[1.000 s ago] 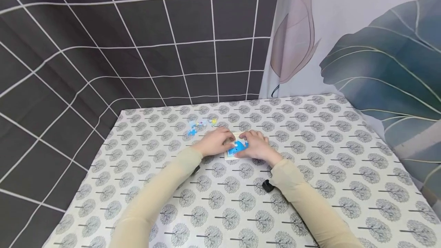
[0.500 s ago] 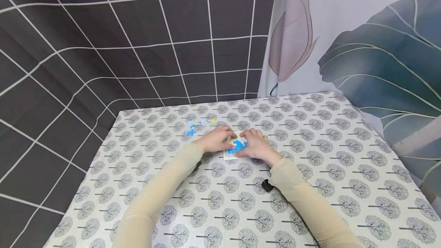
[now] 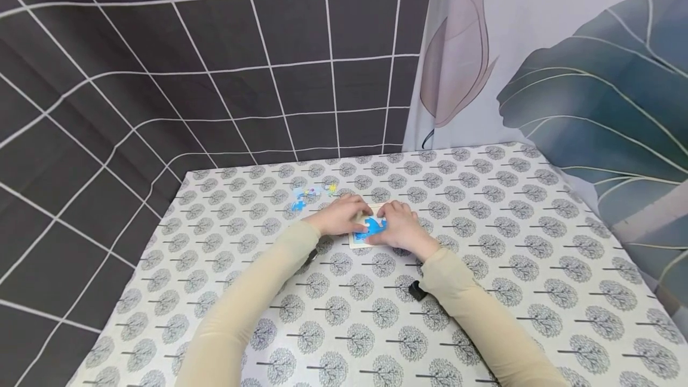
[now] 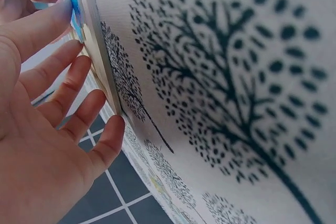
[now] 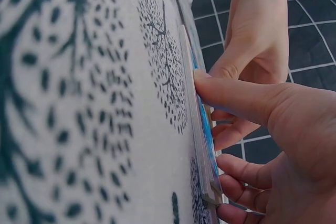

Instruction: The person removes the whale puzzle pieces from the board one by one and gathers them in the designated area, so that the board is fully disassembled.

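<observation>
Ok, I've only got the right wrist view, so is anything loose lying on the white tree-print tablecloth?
Observer: Yes, a small blue jigsaw piece lies left of the person's left hand.
Operator: Anything yellow nearby?
Observer: A small yellow-patterned piece lies farther back, right of the blue one.
Operator: And the face of the flat, pale wooden puzzle board?
Observer: From above, a blue figure shows between that hand and the right hand, partly covered.

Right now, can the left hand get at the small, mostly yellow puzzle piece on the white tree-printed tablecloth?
Probably yes: the yellow piece lies beyond the left hand with nothing visible between, though that hand is occupied, touching the cream-framed blue puzzle.
</observation>
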The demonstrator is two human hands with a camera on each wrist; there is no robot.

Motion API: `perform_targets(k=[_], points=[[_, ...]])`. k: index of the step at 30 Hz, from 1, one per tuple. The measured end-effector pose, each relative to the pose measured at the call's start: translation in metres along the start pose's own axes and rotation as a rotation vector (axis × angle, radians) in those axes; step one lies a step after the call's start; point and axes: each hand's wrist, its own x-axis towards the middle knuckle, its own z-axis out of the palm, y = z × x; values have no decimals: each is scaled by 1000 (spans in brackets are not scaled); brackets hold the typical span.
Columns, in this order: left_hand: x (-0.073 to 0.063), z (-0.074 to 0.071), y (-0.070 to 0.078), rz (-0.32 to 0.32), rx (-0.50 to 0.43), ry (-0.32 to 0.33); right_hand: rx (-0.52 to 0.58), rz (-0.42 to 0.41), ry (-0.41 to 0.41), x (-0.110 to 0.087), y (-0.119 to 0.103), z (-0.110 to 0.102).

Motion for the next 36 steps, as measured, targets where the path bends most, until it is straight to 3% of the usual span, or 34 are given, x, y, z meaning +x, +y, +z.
perform_targets(k=[16, 23, 31, 36], points=[[2, 3, -2, -20, -33, -9, 30, -2, -52, -1, 6, -3], [3, 1, 3, -11, -22, -13, 47, -12, -34, -2, 8, -1], [3, 2, 4, 1, -36, -10, 44, 54, -21, 1, 3, 2], [4, 3, 2, -32, -19, -9, 29, 55, -28, 5, 4, 4]])
